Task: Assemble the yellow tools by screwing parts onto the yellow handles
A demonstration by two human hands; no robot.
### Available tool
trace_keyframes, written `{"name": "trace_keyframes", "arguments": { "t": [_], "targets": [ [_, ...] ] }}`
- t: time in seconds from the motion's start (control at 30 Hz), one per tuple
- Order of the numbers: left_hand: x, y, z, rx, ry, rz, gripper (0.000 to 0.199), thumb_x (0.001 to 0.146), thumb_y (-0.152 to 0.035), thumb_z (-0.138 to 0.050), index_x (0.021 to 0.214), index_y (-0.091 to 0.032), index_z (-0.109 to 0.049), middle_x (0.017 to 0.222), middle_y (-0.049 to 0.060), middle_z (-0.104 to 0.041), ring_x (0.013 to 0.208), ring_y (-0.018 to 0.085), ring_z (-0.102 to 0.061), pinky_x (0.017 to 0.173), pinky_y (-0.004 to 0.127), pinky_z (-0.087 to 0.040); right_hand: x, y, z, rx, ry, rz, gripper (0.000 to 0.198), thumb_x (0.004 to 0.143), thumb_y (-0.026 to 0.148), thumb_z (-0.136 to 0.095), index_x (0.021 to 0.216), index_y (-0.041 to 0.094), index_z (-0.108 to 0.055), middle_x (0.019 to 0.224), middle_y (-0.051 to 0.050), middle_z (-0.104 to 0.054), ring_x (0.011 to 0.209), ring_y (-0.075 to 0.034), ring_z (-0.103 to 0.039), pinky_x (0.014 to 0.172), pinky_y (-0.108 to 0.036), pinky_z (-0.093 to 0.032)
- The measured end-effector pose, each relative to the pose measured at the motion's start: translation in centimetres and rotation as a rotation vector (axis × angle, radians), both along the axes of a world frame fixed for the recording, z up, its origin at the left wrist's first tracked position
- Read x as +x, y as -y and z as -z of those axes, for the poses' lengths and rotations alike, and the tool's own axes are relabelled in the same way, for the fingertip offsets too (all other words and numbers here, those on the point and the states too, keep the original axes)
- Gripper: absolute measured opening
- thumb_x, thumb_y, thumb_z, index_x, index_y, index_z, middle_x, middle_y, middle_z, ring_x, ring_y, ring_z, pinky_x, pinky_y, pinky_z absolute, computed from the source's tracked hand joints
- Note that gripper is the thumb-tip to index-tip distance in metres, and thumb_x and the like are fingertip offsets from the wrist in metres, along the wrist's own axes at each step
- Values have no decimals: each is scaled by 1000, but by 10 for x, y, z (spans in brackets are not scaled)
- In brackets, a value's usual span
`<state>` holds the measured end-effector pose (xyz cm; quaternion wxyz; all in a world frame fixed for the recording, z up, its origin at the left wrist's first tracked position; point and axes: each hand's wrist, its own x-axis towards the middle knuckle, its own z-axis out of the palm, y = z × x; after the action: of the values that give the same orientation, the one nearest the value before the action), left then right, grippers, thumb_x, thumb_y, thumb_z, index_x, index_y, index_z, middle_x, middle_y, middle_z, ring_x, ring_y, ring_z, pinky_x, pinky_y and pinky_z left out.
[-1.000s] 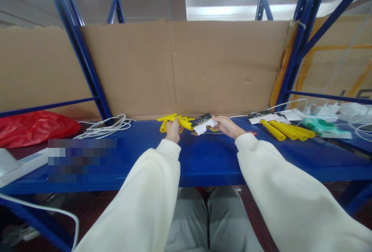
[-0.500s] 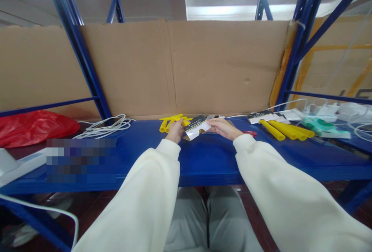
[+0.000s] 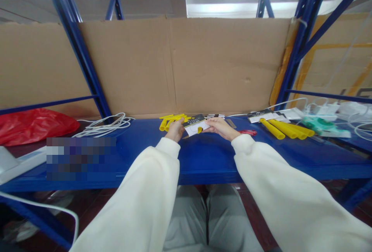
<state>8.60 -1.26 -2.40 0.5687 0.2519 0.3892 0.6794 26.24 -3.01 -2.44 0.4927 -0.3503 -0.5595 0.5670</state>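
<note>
Over the middle of the blue bench, my left hand [image 3: 175,130] is closed on the left edge of a black-and-white printed card [image 3: 195,126]. My right hand [image 3: 221,128] pinches the same card at its right edge. A small yellow patch shows at a cut-out in the card's lower part, and I cannot tell what it belongs to. Just behind my left hand lie several yellow tapered tubes [image 3: 163,124], partly covered by it. A red-handled tool [image 3: 248,132] rests just right of my right wrist.
To the right, another printed card [image 3: 259,117] lies by several yellow tapered tubes [image 3: 275,130]. Beyond are a green-and-white packet [image 3: 324,127] and white cables. At left are a coiled white cable [image 3: 109,125] and a red plastic bag [image 3: 37,127]. Cardboard [image 3: 186,66] walls the back.
The card has turned slightly in my hands, so its printed face sits at a different angle. Both hands keep their hold and have barely moved.
</note>
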Motion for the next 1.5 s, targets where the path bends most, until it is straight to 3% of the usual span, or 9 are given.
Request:
{"name": "trace_keyframes", "arguments": {
  "t": [0.17,0.33,0.67,0.83,1.07,1.23,1.5],
  "targets": [
    [0,10,-5,4,-57,180,15,83,-5,-57,92,-10,-68,67,6,-71,60,18,-69,75,37,-60,0,0,1,-4,17,51,21,88,5,-55,73,14,-67,73,-7,-76,70,-15,-74,83,-29,-59],
    [3,18,-9,20,-62,241,14,80,-7,-60,89,-12,-70,69,6,-73,64,20,-71,72,33,-60,-1,0,-1,-13,27,83,20,88,7,-55,74,15,-67,71,-5,-75,66,-14,-72,82,-29,-59],
    [4,12,-8,-50,-189,86,15,89,-26,-56,81,-17,-66,66,6,-70,70,20,-72,65,30,-57,0,-5,1,52,34,181,17,84,9,-60,70,16,-65,65,-3,-72,61,-13,-70,72,-24,-58],
    [3,17,-10,-54,-331,109,16,86,-18,-54,82,-21,-69,67,4,-70,71,21,-70,67,33,-57,3,-11,5,102,55,237,14,79,16,-67,66,17,-64,64,-3,-71,66,-15,-70,67,-24,-57],
    [3,13,-6,31,-274,41,18,80,-7,-55,80,-18,-69,66,3,-69,61,16,-67,62,26,-53,5,-12,6,152,73,230,14,73,23,-71,64,18,-62,56,0,-64,60,-14,-65,55,-21,-52],
    [4,19,-11,26,-226,18,8,85,-19,-59,87,-18,-66,66,1,-67,50,14,-61,52,23,-48,3,-9,3,124,60,242,13,73,20,-69,63,17,-61,54,1,-61,59,-13,-63,56,-22,-51],
    [1,20,-11,7,-188,69,25,94,-34,-50,88,-18,-69,66,4,-67,51,15,-60,53,25,-47,4,-10,4,124,39,247,12,74,20,-69,65,16,-62,54,0,-62,61,-14,-64,57,-23,-51]
  ]
}}
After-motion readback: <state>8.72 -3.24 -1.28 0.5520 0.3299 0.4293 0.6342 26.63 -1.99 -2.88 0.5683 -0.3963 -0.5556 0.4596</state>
